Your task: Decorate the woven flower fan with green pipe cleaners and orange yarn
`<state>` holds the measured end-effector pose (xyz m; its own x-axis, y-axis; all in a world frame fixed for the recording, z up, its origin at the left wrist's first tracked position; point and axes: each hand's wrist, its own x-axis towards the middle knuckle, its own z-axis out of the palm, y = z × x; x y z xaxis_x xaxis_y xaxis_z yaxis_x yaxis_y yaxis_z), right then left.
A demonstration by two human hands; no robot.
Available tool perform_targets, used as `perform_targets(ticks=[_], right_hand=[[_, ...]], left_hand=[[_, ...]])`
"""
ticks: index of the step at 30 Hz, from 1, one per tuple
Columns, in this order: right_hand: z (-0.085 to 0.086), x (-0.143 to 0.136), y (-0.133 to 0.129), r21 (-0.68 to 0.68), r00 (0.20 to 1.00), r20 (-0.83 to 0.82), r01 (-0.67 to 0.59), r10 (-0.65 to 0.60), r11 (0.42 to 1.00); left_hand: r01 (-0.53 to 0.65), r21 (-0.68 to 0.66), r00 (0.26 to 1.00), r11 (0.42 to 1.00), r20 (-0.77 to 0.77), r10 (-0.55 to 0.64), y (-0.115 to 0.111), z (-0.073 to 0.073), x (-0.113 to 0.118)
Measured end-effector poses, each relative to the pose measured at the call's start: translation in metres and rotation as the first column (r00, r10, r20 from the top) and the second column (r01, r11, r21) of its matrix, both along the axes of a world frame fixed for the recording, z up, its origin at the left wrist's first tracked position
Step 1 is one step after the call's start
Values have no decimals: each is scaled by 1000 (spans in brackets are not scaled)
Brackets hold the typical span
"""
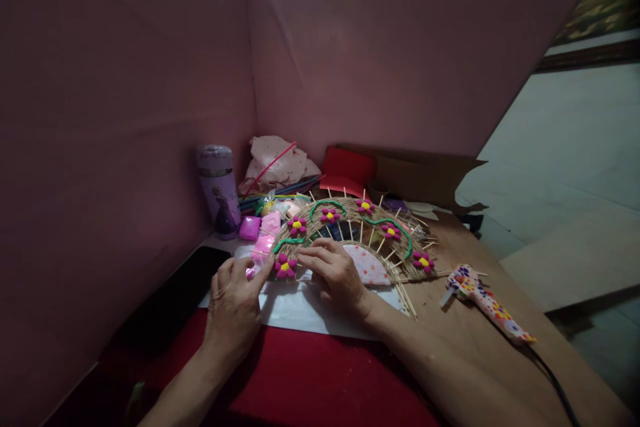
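A half-round fan (350,209) of brown twine woven around thin wooden sticks lies before me, its small inner half-circle covered in dotted white cloth (369,265). Magenta flowers with yellow centres and green wavy strips decorate the band. My left hand (234,297) is at the fan's left end, index finger stretched to the edge of the lowest left flower (285,266), other fingers curled loosely. From the other side, my right hand (336,273) rests over the band with fingers extended, tips close to that same flower. No object shows in either hand.
A flower-patterned glue gun (487,300) with a black cord lies at right on brown board. A purple tumbler (218,192), pink packets (263,243) and a black phone-like slab (173,293) are at left. Behind sit a dotted cloth bundle (280,163) and red paper (347,170).
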<state>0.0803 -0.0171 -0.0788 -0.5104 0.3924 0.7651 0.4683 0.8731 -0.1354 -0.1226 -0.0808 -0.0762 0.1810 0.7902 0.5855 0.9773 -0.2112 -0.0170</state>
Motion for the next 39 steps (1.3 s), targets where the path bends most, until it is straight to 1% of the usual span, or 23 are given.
perform_targets(ticks=[5,12,16,20,24,29,32,39], right_hand=[[-1,0,0,6,1000,-5,-3,3,1000],[-2,0,1,8,1000,4,0,0,1000],[-2,0,1,9,1000,7,2,-2,1000],[-2,-1,0,12,1000,4,5,-5,1000],[-2,-1,0,9,1000,7,6,-6,1000],[-3,0,1,3,1000,11,7,-7,1000],[-3,0,1,0,1000,14,9,-9,1000],[-5,0,1,-2,1000,20,5,-5,1000]], left_hand=[[-12,-27,1000,1000,9,12,0,-1,0],[-12,-17,1000,1000,23,13,0,0,0],[-31,10,999,999,28,30,0,-1,-1],[-35,6,999,999,15,35,3,0,-1],[-47,18,999,999,-13,47,8,3,2],[-35,14,999,999,-41,36,11,5,5],[-42,20,999,999,-28,43,9,5,4],[-20,48,1000,999,24,19,5,7,5]])
